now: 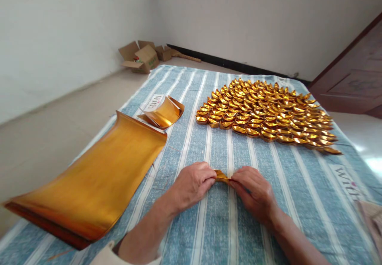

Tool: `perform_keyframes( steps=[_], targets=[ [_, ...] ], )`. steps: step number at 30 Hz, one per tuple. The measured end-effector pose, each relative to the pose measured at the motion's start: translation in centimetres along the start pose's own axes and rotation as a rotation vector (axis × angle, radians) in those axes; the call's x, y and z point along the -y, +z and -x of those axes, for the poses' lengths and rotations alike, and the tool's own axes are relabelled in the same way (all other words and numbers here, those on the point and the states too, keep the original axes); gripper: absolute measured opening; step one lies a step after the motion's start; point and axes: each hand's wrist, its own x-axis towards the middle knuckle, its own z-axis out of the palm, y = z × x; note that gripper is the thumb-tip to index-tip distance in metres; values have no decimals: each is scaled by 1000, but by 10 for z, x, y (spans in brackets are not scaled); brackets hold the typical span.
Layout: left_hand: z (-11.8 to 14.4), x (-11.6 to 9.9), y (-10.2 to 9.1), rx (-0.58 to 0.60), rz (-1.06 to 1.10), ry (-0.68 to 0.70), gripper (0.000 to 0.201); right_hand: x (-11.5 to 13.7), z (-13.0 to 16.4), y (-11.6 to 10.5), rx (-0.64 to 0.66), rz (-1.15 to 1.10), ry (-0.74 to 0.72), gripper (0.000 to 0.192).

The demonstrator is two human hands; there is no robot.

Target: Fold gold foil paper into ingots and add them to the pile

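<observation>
My left hand [192, 183] and my right hand [253, 191] meet over a blue striped cloth [209, 225]. Between their fingertips they pinch a small folded piece of gold paper [221, 176], one hand at each end; most of it is hidden by the fingers. A thick stack of large gold paper sheets [92, 181] lies left of my left forearm. Beyond the hands, a big spread of several finished gold paper ingots [265, 112] lies in rows on the cloth.
A small stack of curled gold squares [164, 113] sits beyond the big sheets. Open cardboard boxes [140, 56] stand on the floor by the far white wall. A dark wooden door [355, 78] is at the right.
</observation>
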Motion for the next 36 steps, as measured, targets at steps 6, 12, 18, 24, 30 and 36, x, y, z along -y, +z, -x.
perform_keyframes(
  steps=[6,12,18,24,30,36],
  targets=[
    [0,0,10,-96,-32,-58,13,0,1,4,-29,112,18,8],
    [-2,0,17,-147,-53,-107,11,1,0,6,-38,175,32,11],
    [-2,0,17,-137,-87,-110,10,1,-2,8,-59,198,35,13],
    [-2,-2,17,-132,-105,-119,11,-3,1,11,-31,261,48,14],
    [-2,-2,17,-117,-96,-120,12,-6,3,12,0,320,42,15],
    [-2,-1,18,-124,-100,-110,13,-7,3,13,12,362,34,15]
  ],
)
